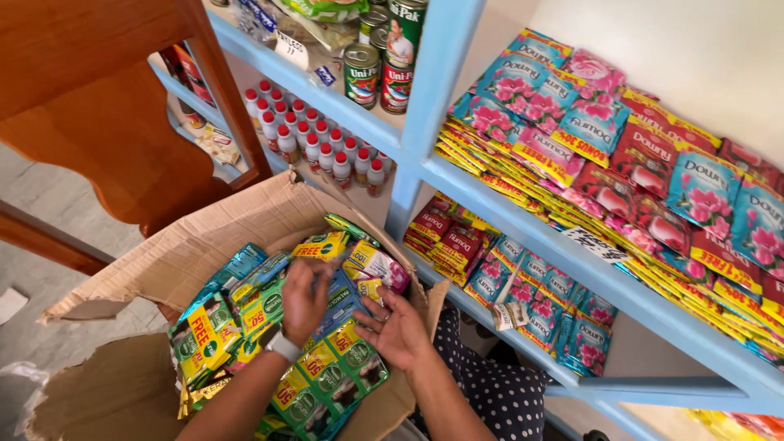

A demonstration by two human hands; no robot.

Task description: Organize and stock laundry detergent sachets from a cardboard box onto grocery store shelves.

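Both hands dig in an open cardboard box (163, 261) of green and yellow sachet strips (327, 380): the left hand (304, 298) grips some, fingers curled; the right hand (400, 331) lies spread, pinching nothing. Beyond, blue shelves (523, 216) hold red-capped bottles (314, 143), cans (384, 65), and pink sachets (621, 155).

Soft daylight is filling the whole picture, so everything is looking bright and the colors are popping. The white wall (694, 57) at the top right is glowing almost blank. The shiny sachets (621, 155) are catching little glints. Soft shadows are sitting under the blue shelves (523, 216). The lines are bending near the edges. The hands are looking slightly blurry.
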